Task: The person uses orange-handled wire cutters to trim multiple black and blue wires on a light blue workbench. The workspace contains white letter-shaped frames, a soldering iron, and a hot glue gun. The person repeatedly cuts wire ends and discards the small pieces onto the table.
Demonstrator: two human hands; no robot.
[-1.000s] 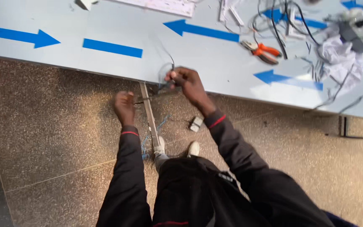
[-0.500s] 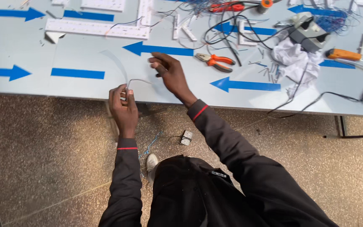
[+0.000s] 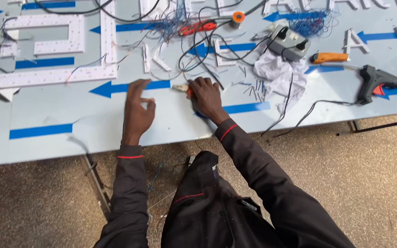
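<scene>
A person in a dark jacket is leaning over a pale blue surface [image 3: 47, 115] marked with blue arrows, both arms stretched toward the centre of the frame. The right hand [image 3: 205, 96] is closing over a pair of orange-handled pliers [image 3: 183, 87], its fingers wrapped on the handles while the pale nose is poking out to the left; the tool is lying just below a tangle of black wires [image 3: 207, 50], likely because the wiring is what it is wanted for. The left hand [image 3: 138, 108] is hovering just left of the pliers, fingers spread apart and holding nothing, blurred as it is moving. White sign letters [image 3: 58, 50] are lying flat in the upper left. A grey power strip [image 3: 288, 42], a crumpled white cloth [image 3: 279, 73] and a black glue gun [image 3: 375, 80] are sitting toward the right, well apart from the hands. Half a second ago the hands were working at the surface's near edge, the left closed around a thin wire, with the pliers lying untouched further in; now both have reached onto the surface.
</scene>
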